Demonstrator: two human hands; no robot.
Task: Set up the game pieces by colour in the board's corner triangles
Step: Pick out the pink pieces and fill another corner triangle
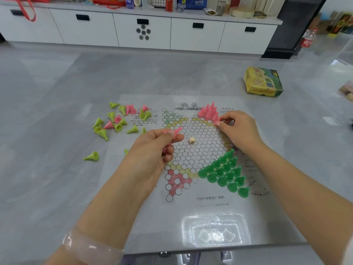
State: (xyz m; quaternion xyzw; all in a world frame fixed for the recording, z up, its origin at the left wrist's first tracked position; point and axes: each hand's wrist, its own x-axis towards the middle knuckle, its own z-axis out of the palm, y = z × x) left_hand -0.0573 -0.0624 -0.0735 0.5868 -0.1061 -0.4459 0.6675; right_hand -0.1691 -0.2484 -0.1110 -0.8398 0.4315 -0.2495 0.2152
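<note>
left hand (152, 150) curled, pinching pink pieces (174, 132) over the board (191, 150); right hand (236, 129) pinches one pink piece (217, 123) beside the standing pink cluster (209, 111).

The left hand (152, 150) covers part of the board (191, 217) and some lime pieces (114, 123) beside it, how many pink pieces (172, 132) it grips cannot be told, the board's small print is blurred, and both forearms are cut off below.
</note>
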